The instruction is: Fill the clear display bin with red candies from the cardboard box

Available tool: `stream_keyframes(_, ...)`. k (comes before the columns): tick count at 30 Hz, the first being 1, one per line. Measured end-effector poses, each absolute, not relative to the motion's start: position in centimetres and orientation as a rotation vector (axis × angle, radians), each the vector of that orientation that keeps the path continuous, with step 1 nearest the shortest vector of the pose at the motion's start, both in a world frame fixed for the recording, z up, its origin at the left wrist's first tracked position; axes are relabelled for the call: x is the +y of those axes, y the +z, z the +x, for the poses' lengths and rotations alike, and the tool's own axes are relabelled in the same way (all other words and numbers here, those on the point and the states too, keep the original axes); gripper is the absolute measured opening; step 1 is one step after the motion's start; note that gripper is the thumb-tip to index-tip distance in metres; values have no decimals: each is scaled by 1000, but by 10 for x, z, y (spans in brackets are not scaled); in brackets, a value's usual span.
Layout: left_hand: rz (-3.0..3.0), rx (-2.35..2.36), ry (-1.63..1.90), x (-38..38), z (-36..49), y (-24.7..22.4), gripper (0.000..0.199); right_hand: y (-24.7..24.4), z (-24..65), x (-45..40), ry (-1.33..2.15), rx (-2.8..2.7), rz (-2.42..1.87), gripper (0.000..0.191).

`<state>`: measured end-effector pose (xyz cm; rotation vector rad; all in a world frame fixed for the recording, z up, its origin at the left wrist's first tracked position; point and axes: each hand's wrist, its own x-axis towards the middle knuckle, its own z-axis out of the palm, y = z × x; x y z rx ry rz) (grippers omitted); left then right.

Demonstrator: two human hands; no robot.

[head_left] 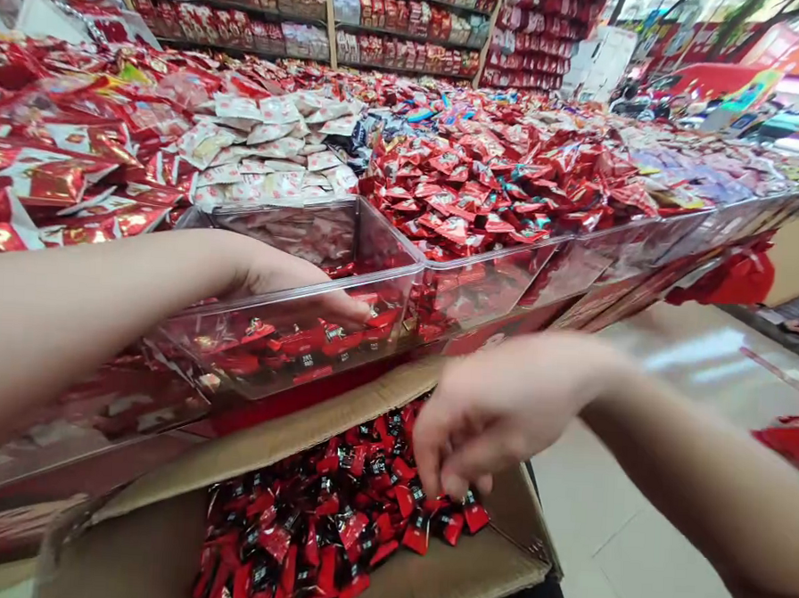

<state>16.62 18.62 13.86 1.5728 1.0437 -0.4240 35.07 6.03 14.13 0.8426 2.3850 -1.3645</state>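
Observation:
My left hand [293, 280] reaches over the front wall of a clear plastic bin [411, 268]. It rests on small red-wrapped candies [310, 343] inside, one digit stretched out along them; its other fingers are hidden. Below the bin stands an open cardboard box [492, 572] holding a heap of small red-and-black wrapped candies [341, 519]. Over the heap's right side hangs my right hand [480, 410], blurred by motion. Its fingers are bent downward with gaps between the tips, and nothing shows in them.
White packets [280, 141] are piled behind the bin, and red packets [459, 186] fill the compartment to its right. More red packets [51, 165] lie at the left. Stocked shelves [401, 18] stand at the back. Tiled floor [604, 488] shows at the right.

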Motion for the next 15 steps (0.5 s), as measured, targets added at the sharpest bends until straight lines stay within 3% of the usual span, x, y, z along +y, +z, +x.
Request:
stream_keyframes(1, 1531, 1040, -468, 185, 167, 140, 41, 110, 353, 55, -1394, 2255, 877, 20)
stream_keyframes(4, 1456, 1008, -553, 183, 167, 143, 42, 16, 347, 54, -969, 2352, 1482, 21)
stream_keyframes(7, 1476, 979, -576, 184, 166, 143, 45, -41, 329, 65, -846, 2338, 1806, 42)
stream_keyframes(15, 1513, 906, -514, 181, 164, 145, 42, -45, 321, 74, -852, 2324, 2064, 43)
